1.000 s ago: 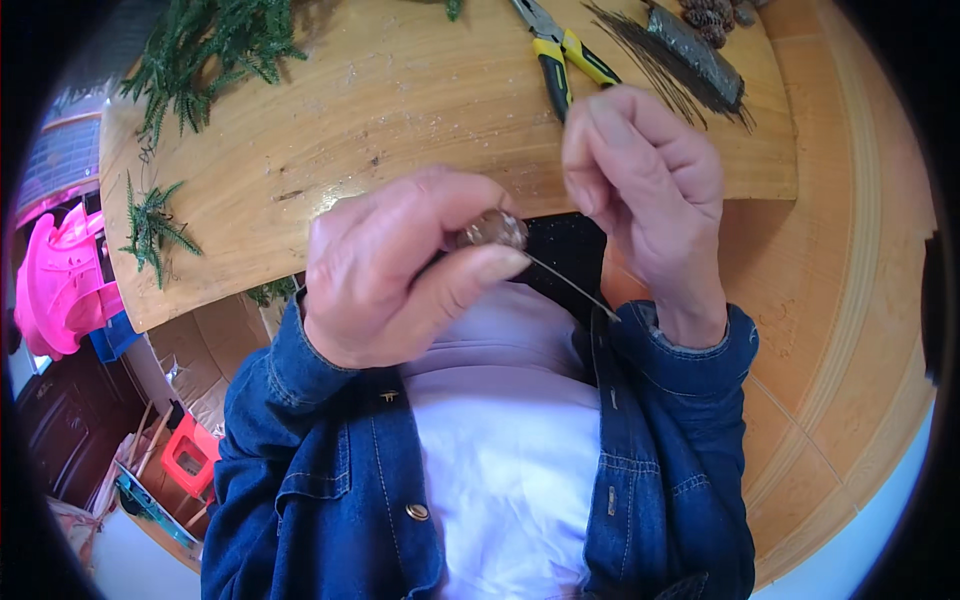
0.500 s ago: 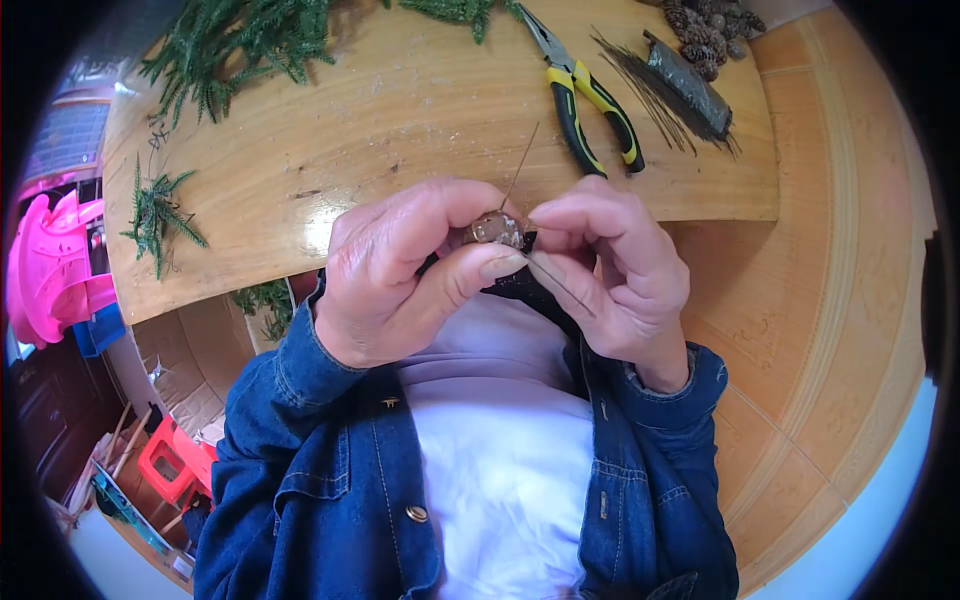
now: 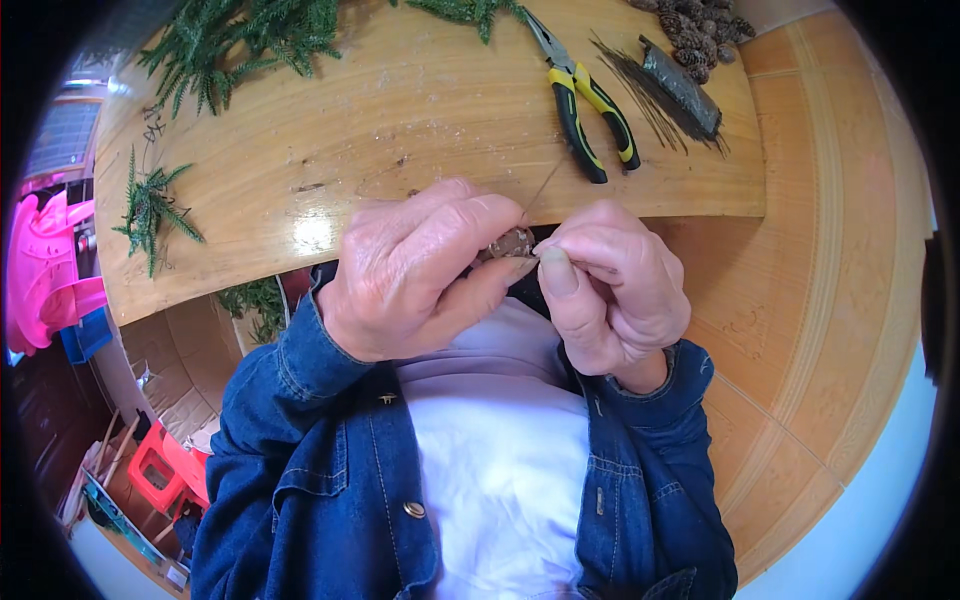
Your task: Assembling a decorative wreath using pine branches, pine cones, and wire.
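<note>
My left hand (image 3: 415,270) grips a small brown pine cone (image 3: 512,244) between thumb and fingers, in front of the table's near edge. White flecks show on the cone, and much of it is hidden by the fingers. A thin wire (image 3: 546,186) sticks up from it toward the pliers. Close beside the cone, my right hand (image 3: 622,285) pinches the wire's other end between thumb and forefinger; only a bit of that end shows.
Long-nose pliers (image 3: 590,110) with black and yellow handles lie on the wooden table (image 3: 420,120). Beside them is a bundle of thin wires (image 3: 650,95) with a dark wrapped roll (image 3: 682,88). Pine cones (image 3: 695,40) and green sprigs (image 3: 250,45) lie farther back.
My right thumb and forefinger have closed in a pinch next to the cone. The wire's upper end has tilted to the right, and my left fingers cover more of the cone.
</note>
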{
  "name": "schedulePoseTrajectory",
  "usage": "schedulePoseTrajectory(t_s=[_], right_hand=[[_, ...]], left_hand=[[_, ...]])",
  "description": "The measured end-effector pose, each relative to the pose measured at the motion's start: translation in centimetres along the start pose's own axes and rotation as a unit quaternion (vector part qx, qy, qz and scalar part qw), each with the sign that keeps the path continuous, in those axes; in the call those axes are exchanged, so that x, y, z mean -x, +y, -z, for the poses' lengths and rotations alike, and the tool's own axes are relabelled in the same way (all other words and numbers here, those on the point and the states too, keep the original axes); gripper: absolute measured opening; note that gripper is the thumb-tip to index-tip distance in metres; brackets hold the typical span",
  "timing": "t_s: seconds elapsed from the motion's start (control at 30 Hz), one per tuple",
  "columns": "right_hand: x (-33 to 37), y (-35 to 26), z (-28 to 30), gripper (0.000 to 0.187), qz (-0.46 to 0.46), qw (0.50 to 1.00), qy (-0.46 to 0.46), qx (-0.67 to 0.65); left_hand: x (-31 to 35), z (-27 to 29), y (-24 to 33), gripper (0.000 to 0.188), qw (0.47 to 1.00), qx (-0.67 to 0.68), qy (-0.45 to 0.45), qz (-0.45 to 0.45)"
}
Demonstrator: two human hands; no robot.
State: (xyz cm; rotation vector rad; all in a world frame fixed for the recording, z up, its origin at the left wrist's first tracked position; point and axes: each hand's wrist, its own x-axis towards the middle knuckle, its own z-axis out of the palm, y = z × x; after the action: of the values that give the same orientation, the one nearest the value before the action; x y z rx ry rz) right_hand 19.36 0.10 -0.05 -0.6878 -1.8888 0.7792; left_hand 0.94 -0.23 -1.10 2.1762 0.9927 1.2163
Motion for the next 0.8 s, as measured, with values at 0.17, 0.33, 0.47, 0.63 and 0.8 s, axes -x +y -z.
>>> schedulePoseTrajectory(t_s=[0.17,0.33,0.47,0.63,0.8], right_hand=[[-1.1,-0.7,-0.2,0.009,-0.079,0.996,-0.008,-0.025],[-1.3,-0.9,-0.7,0.006,-0.188,0.974,0.014,-0.123],[-1.4,-0.2,-0.5,0.005,-0.112,0.993,0.017,-0.040],[-1.6,-0.1,-0.5,0.003,-0.061,0.998,0.013,-0.008],[-1.7,-0.3,-0.9,0.008,-0.081,0.991,0.042,-0.099]], left_hand=[[0.2,-0.2,-0.6,0.030,0.999,0.019,0.037,-0.024],[0.5,-0.2,-1.2,0.029,0.998,0.054,0.034,-0.022],[0.2,-0.2,-0.6,0.027,0.997,0.074,0.015,0.020],[0.1,0.1,0.9,0.021,0.985,0.120,-0.001,0.124],[0.1,0.7,0.6,0.016,0.985,0.126,-0.015,0.119]])
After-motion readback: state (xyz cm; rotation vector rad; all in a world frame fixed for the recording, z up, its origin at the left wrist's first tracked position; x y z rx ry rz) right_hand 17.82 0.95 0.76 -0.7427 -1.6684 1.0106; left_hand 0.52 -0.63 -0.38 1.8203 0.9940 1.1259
